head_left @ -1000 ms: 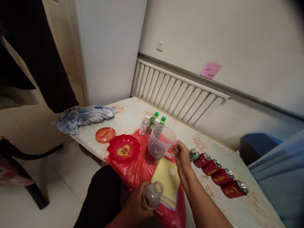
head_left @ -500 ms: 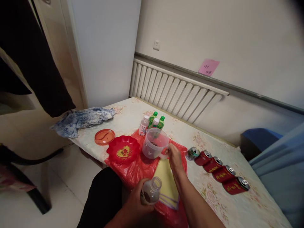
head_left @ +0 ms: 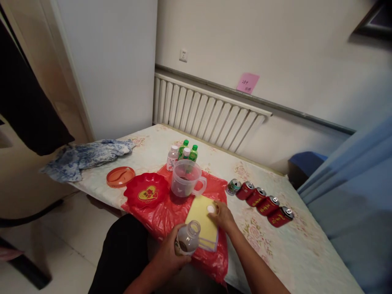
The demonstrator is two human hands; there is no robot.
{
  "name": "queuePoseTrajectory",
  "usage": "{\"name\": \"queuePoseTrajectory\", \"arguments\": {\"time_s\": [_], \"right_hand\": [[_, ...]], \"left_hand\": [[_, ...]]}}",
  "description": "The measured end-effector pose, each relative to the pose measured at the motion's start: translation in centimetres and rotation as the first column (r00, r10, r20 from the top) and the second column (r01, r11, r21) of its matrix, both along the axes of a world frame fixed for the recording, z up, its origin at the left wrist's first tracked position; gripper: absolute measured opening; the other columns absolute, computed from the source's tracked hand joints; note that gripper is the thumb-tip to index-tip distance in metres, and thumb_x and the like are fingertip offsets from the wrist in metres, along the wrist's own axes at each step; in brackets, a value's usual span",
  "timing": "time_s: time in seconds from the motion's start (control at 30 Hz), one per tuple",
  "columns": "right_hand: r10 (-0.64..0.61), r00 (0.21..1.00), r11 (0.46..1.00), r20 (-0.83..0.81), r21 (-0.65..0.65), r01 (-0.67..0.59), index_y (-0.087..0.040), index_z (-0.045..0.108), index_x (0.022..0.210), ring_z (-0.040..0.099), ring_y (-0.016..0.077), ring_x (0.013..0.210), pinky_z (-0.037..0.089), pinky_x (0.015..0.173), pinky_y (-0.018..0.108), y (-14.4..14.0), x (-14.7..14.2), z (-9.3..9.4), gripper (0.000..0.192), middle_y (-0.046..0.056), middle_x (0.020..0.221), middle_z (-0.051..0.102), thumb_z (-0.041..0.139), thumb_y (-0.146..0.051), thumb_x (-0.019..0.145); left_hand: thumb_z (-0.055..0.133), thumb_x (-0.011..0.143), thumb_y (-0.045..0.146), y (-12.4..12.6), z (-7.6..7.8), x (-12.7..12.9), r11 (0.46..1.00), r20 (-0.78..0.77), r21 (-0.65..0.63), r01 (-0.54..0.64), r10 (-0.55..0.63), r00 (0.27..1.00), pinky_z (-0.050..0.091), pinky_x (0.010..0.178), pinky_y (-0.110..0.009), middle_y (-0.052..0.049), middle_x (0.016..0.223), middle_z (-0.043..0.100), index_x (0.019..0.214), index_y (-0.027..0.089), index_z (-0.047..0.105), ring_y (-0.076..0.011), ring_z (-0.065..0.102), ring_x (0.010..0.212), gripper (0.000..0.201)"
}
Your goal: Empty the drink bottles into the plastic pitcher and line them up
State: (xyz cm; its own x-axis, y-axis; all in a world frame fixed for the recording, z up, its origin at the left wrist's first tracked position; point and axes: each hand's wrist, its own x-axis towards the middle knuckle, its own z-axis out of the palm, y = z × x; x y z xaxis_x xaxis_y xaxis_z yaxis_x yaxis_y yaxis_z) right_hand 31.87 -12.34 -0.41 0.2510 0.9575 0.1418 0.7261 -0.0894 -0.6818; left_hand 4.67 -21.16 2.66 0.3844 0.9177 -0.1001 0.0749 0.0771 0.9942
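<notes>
My left hand (head_left: pixel 171 254) grips a small open plastic bottle (head_left: pixel 187 239) with a little dark liquid at its bottom, held at the table's near edge. My right hand (head_left: pixel 223 215) rests on a yellow cloth pad (head_left: pixel 200 216), fingertips touching a small white bottle cap (head_left: pixel 210 209) lying on it. A clear plastic jug (head_left: pixel 186 178) with a handle stands upright on the red plastic sheet (head_left: pixel 171 210) just beyond the pad, some dark liquid in it.
Behind the jug stand several small bottles (head_left: pixel 183 152). A red heart dish (head_left: pixel 146 191) and an orange lid (head_left: pixel 120 176) lie left. A row of red cans (head_left: pixel 260 200) lies right. Blue patterned cloth (head_left: pixel 82 156) drapes the table's left end. A radiator (head_left: pixel 208 116) lines the wall.
My right hand set the jug down on the red sheet, let go of its handle and moved back to the white cap on the yellow pad. My left hand kept the bottle.
</notes>
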Motion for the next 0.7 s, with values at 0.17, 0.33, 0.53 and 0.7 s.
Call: {"name": "queuePoseTrajectory", "arguments": {"time_s": [0.17,0.33,0.53,0.7], "right_hand": [[0.010,0.993,1.000,0.115,-0.031,-0.007,-0.020,0.067,0.102,0.061,0.0259,0.097,0.045,0.087,0.035,-0.6,-1.1,-0.9,0.035,0.008,0.100,0.066,0.068,-0.021,0.067],[0.048,0.990,0.998,0.130,0.023,-0.051,-0.018,0.066,0.089,0.061,0.0246,0.086,0.047,0.080,0.035,-1.2,-1.7,0.2,0.017,0.008,0.090,0.064,0.062,-0.020,0.072],[0.227,0.968,0.965,0.105,0.109,-0.238,-0.018,0.062,0.091,0.061,0.0209,0.083,0.049,0.076,0.031,-4.2,-2.5,4.9,0.024,0.005,0.091,0.063,0.061,-0.013,0.067],[0.448,0.885,0.868,0.128,0.176,-0.465,-0.020,0.060,0.100,0.059,0.0201,0.091,0.048,0.081,0.032,-8.8,-3.6,10.4,0.037,0.005,0.099,0.061,0.056,-0.005,0.067]], "left_hand": [[0.062,0.056,0.008,-0.8,0.7,0.4,1.000,-0.058,0.004,-0.016,0.017,0.998,0.047,0.095,-0.034,-0.005,0.121,0.063,0.126,0.021,0.045,-0.0239,0.059,0.109,0.073],[0.064,0.055,0.008,-1.0,1.2,0.5,0.999,-0.085,0.019,-0.039,0.040,0.996,0.049,0.092,-0.034,-0.005,0.119,0.063,0.126,0.021,0.049,-0.0244,0.059,0.106,0.074],[0.064,0.056,0.008,-0.8,1.0,1.1,0.997,-0.138,0.079,0.007,0.004,0.990,0.048,0.090,-0.031,-0.005,0.118,0.064,0.124,0.021,0.048,-0.0236,0.059,0.105,0.071],[0.065,0.060,0.011,-0.8,0.9,2.0,0.990,-0.101,0.133,0.052,-0.038,0.994,0.048,0.085,-0.030,-0.003,0.113,0.064,0.122,0.020,0.048,-0.0207,0.060,0.098,0.065]]}}
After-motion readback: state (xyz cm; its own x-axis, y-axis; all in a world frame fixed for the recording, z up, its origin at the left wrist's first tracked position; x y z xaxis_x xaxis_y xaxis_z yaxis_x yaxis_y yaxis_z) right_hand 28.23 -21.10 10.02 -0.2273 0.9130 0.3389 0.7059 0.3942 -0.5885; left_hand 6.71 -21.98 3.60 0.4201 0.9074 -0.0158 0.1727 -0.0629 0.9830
